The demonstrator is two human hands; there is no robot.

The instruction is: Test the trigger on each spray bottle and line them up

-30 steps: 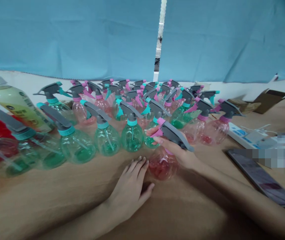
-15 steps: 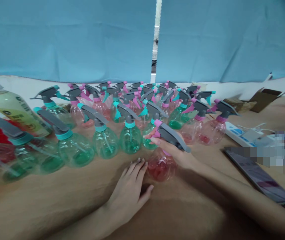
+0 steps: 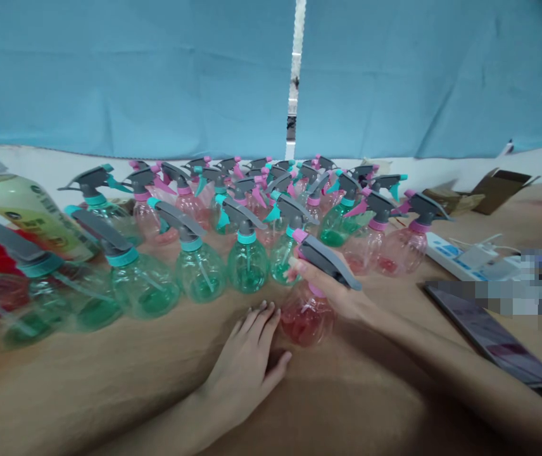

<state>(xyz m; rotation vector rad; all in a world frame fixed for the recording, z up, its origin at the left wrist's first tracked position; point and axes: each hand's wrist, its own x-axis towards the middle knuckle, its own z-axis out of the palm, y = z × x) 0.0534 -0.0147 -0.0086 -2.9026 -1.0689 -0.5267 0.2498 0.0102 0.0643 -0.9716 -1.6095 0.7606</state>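
A round pink spray bottle [image 3: 307,315] with a grey and pink trigger head stands upright on the table. My right hand [image 3: 330,285] is closed around its neck and trigger from the right, fingers curled at the front below the pink nozzle. The palm side is hidden. Flat on the wood lies my left hand [image 3: 247,354], fingers stretched out and their tips close beside the bottle's base. Just behind stand green spray bottles [image 3: 248,266] with turquoise collars, in a row reaching to the left.
More pink and green spray bottles crowd the back. At the left is a large yellow-green bottle [image 3: 33,209]. On the right lie a dark phone-like device [image 3: 489,335], a white power strip [image 3: 451,256] and an open cardboard box [image 3: 501,190]. A blue cloth [image 3: 157,76] hangs behind.
The fingertips of my right hand have drawn in slightly toward the bottle's neck. My left hand and the other bottles stay put.
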